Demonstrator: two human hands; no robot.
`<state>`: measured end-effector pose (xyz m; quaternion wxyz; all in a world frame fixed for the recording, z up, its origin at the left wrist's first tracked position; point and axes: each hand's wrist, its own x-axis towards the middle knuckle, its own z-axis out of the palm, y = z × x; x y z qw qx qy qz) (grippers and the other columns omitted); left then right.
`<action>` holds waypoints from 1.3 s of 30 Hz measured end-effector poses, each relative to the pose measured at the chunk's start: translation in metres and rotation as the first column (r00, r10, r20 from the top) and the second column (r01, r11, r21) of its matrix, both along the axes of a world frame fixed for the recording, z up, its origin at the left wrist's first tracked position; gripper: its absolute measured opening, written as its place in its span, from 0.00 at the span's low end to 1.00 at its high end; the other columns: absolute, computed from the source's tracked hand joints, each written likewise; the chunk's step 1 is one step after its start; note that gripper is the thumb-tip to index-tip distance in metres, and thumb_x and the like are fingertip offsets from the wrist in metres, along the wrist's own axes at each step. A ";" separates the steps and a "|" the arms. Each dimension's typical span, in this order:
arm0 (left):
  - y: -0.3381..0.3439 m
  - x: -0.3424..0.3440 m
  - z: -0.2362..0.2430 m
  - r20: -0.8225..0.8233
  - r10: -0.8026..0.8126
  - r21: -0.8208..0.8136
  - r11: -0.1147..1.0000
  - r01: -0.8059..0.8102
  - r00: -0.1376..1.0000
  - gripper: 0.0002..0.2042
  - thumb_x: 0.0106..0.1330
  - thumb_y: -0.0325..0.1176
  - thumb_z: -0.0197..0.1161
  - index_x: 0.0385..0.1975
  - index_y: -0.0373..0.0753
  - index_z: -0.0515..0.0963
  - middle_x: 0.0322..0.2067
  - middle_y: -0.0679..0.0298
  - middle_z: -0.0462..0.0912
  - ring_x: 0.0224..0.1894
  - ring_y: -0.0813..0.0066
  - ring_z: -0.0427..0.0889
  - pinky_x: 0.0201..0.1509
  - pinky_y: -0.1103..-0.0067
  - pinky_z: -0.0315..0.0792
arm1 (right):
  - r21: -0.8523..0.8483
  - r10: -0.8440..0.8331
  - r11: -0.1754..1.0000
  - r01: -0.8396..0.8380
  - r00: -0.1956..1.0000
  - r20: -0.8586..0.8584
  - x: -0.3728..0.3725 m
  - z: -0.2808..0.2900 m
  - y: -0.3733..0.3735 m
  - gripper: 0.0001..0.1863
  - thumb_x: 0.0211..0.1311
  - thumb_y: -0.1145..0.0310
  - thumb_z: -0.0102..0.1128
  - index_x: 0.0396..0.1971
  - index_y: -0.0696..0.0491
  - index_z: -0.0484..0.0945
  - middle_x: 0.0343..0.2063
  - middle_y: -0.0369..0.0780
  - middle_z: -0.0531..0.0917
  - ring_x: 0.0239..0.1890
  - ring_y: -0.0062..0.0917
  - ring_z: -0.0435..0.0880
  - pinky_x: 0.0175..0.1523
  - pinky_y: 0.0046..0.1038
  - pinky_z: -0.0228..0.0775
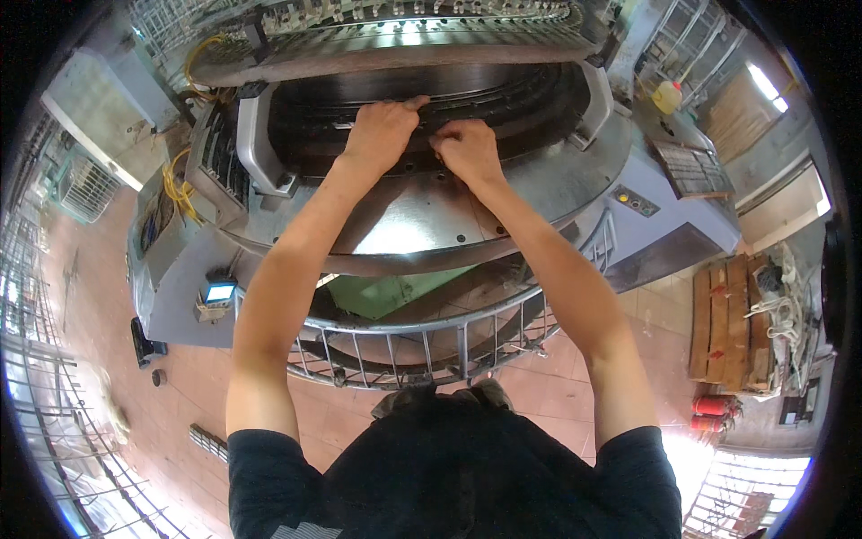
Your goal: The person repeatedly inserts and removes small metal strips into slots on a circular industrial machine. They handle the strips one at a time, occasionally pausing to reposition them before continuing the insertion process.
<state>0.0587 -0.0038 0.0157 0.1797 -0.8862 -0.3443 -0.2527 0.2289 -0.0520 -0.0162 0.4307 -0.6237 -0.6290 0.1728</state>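
A large circular metal machine (431, 216) fills the upper middle, with a dark grooved inner ring (512, 99) between two silver posts (256, 135). My left hand (382, 135) rests on that ring, one finger stretched rightward along a groove and the others bent, with nothing visible held. Just right of it and slightly lower, my right hand (467, 148) is pinched at the ring's front part; whatever is between its fingertips is too small and hidden to tell. A raised upper ring (404, 63) with rows of small metal parts sits above both hands.
A curved railing (422, 329) runs below the machine. A small lit screen (220, 292) and yellow cables (175, 184) are at left. At right stand a control box (633, 199), wooden boards (714, 319) and red cylinders (709, 404). Wire racks (36, 377) line the left edge.
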 end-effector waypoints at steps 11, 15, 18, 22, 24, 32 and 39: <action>-0.012 0.011 0.020 -0.115 0.224 0.025 0.975 -0.223 0.968 0.13 0.54 0.21 0.65 0.39 0.34 0.86 0.57 0.58 0.81 0.36 0.60 0.90 0.38 0.68 0.84 | 0.394 -0.150 0.905 0.161 0.987 -0.059 -0.008 -0.003 0.060 0.08 0.49 0.71 0.66 0.30 0.55 0.90 0.28 0.50 0.87 0.31 0.45 0.87 0.40 0.37 0.79; -0.012 0.017 0.022 -0.064 0.259 0.059 0.965 -0.255 0.964 0.07 0.55 0.21 0.65 0.31 0.34 0.87 0.68 0.61 0.72 0.36 0.60 0.90 0.38 0.69 0.84 | 0.481 -0.169 0.850 0.214 0.976 -0.135 -0.013 -0.003 0.081 0.10 0.53 0.63 0.72 0.32 0.51 0.90 0.28 0.48 0.88 0.30 0.43 0.88 0.38 0.37 0.80; -0.010 0.019 0.019 -0.067 0.267 0.066 0.963 -0.263 0.961 0.05 0.55 0.22 0.64 0.29 0.34 0.87 0.69 0.62 0.70 0.36 0.60 0.90 0.38 0.69 0.84 | 0.457 -0.217 0.854 0.249 0.969 -0.122 -0.013 0.000 0.083 0.14 0.55 0.56 0.74 0.32 0.51 0.91 0.27 0.48 0.88 0.29 0.42 0.88 0.36 0.36 0.80; -0.013 0.019 0.023 -0.095 0.277 0.044 0.961 -0.274 0.956 0.05 0.55 0.22 0.64 0.29 0.35 0.87 0.68 0.63 0.71 0.36 0.60 0.90 0.38 0.69 0.84 | 0.428 -0.430 0.839 0.336 0.891 0.145 -0.005 0.016 0.076 0.17 0.54 0.51 0.74 0.30 0.52 0.90 0.25 0.48 0.87 0.30 0.42 0.88 0.36 0.35 0.80; -0.023 0.015 0.027 -0.104 0.265 0.034 0.964 -0.263 0.959 0.06 0.55 0.22 0.64 0.30 0.36 0.86 0.68 0.63 0.71 0.36 0.59 0.90 0.38 0.69 0.84 | 0.400 -0.450 0.841 0.365 0.882 0.142 -0.003 0.025 0.073 0.19 0.53 0.47 0.74 0.30 0.50 0.90 0.27 0.48 0.87 0.33 0.42 0.88 0.39 0.35 0.80; -0.117 -0.032 0.038 0.735 0.003 -0.189 0.961 0.200 0.678 0.06 0.58 0.12 0.63 0.35 0.24 0.81 0.58 0.49 0.81 0.40 0.62 0.88 0.46 0.73 0.83 | 0.037 0.198 0.960 -0.279 0.577 -0.792 0.005 0.036 0.074 0.09 0.67 0.67 0.65 0.39 0.56 0.85 0.36 0.43 0.90 0.27 0.23 0.83 0.29 0.25 0.70; -0.154 -0.053 0.032 0.977 0.189 -0.209 0.802 0.560 0.094 0.08 0.60 0.10 0.62 0.37 0.24 0.82 0.55 0.47 0.81 0.43 0.60 0.89 0.48 0.73 0.85 | 0.136 0.241 0.965 -0.226 0.548 -0.801 0.001 0.045 0.076 0.05 0.69 0.78 0.58 0.36 0.60 0.83 0.39 0.46 0.89 0.28 0.24 0.83 0.27 0.23 0.65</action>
